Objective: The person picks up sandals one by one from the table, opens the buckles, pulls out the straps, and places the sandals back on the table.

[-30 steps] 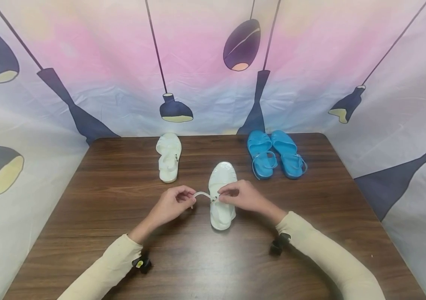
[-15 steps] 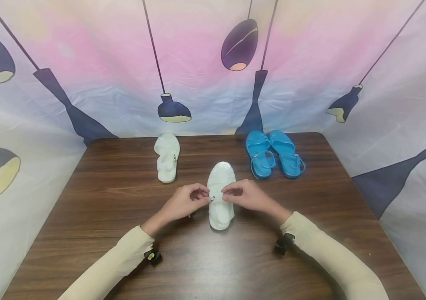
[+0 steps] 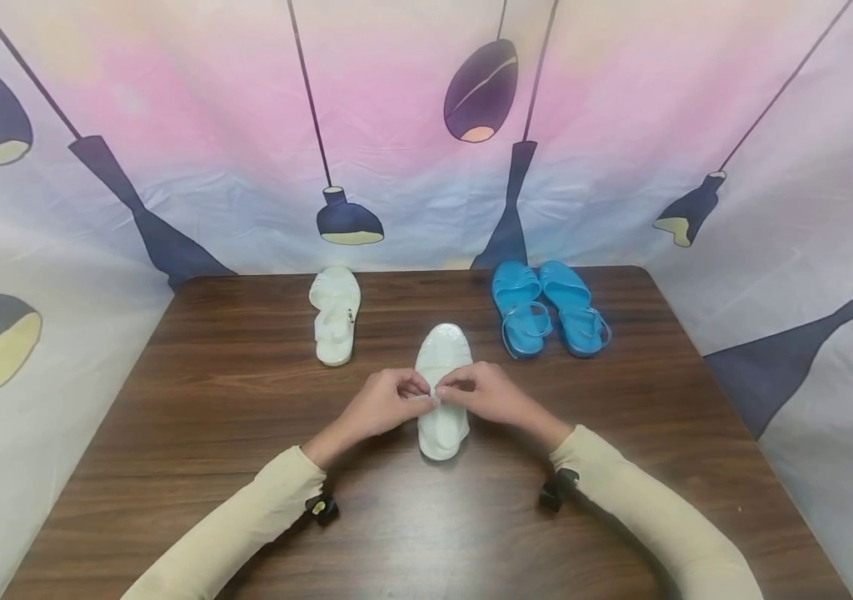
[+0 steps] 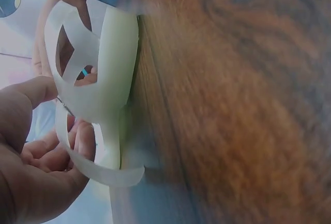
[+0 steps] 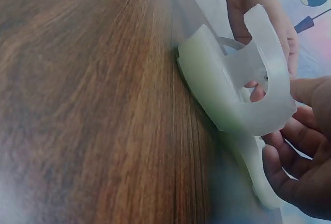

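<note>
A white sandal lies on the table, toe pointing away from me, between my hands. My left hand pinches its ankle strap at the small metal buckle. In the left wrist view the thin strap curves below the fingers, its tip hanging free. From the other side my right hand pinches the sandal's upper band near the buckle. Both sets of fingertips nearly meet over the sandal's middle. Whether the strap is fastened cannot be made out.
A second white sandal stands at the back left of the brown wooden table. Two blue sandals, one on the left and one on the right, sit side by side at the back right. A printed curtain encloses the table.
The left hand moved right, bringing the strap from out beside the sandal to the buckle. The right hand shifted slightly and stays at the band. The sandal keeps its place.
</note>
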{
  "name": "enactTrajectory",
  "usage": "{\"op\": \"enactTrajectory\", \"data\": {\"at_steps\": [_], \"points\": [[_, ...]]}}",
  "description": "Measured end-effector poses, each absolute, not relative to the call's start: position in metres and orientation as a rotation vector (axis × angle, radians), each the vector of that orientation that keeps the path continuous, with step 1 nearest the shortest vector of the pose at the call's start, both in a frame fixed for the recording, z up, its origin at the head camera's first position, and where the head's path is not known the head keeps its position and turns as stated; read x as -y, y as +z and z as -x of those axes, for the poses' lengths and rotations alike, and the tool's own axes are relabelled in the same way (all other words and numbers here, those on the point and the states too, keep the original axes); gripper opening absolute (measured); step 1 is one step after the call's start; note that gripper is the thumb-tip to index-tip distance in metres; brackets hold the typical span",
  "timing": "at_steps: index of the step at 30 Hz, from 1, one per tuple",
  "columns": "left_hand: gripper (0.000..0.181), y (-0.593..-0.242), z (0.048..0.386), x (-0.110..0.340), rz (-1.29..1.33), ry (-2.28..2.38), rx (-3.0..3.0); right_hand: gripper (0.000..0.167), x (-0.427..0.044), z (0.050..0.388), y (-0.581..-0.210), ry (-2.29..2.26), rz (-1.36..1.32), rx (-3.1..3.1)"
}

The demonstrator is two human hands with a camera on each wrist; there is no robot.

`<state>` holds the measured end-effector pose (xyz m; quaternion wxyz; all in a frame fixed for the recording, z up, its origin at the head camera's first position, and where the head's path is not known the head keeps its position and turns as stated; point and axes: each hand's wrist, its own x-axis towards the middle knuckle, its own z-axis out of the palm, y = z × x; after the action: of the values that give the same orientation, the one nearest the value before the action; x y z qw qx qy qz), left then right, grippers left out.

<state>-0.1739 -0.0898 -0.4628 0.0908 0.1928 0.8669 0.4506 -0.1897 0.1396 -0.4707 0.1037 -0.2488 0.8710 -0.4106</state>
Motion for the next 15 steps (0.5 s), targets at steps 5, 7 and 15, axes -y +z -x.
{"op": "enactTrajectory", "data": {"at_steps": [5, 7, 15], "points": [[0.016, -0.4623, 0.1699, 0.0895, -0.581, 1.329, -2.597, 0.015, -0.1395, 0.1906, -0.4725, -1.225, 0.771, -2.553], [0.016, -0.4629, 0.1682, 0.0891, -0.591, 1.349, -2.592, 0.014, -0.1400, 0.1905, -0.4720, -1.224, 0.778, -2.557], [0.014, -0.4681, 0.1647, 0.0876, -0.597, 1.383, -2.606, 0.013, -0.1426, 0.1882, -0.4693, -1.231, 0.825, -2.561]]}}
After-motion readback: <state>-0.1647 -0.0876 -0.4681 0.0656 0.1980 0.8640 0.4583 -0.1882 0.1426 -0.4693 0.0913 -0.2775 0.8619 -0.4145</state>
